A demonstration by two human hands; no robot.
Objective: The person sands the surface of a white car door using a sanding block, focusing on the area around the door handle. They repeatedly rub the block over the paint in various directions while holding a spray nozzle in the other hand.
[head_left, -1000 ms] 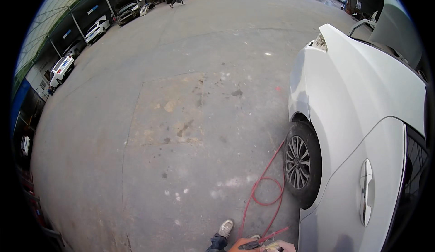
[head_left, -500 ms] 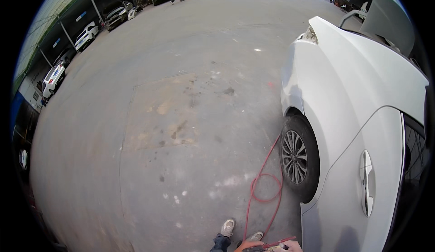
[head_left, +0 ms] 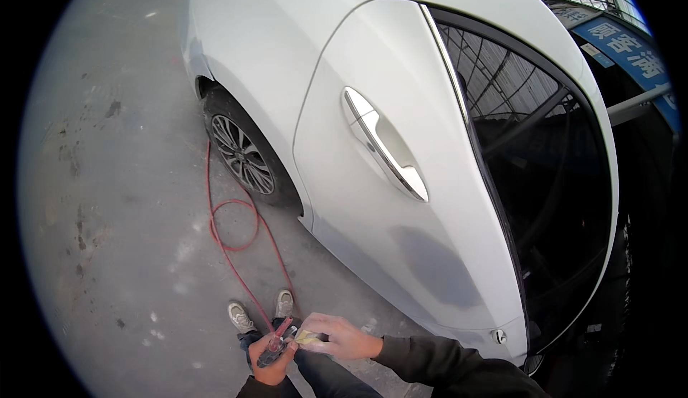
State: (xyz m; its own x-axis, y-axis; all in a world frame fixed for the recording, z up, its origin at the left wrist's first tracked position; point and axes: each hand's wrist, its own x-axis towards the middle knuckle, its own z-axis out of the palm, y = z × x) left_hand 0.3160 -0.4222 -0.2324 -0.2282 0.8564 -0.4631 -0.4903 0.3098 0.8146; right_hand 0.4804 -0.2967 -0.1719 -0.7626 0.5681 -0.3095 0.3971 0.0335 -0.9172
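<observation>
My left hand (head_left: 269,371) is wrapped round a dark air tool (head_left: 271,356), which has a red stub (head_left: 284,326) pointing up. Its exact kind is hard to make out. Close beside it, my right hand (head_left: 345,338) pinches a small yellow piece (head_left: 308,338), thin like a sheet or pad, against the tool. A red hose (head_left: 252,299) runs up from the hands across the floor. To the right stands a pale car door (head_left: 373,247) with a chrome handle (head_left: 387,147) and a dull grey patch (head_left: 437,267) low on its panel.
The hose forms a loop (head_left: 236,246) on the concrete floor by the car's wheel (head_left: 247,151). My shoes (head_left: 241,317) stand near the hose. A dark side window (head_left: 537,147) and a blue sign (head_left: 623,58) are at the right.
My view has swung right toward the car's side and door. Both hands now show more fully, and the yellow piece is visible in my right hand.
</observation>
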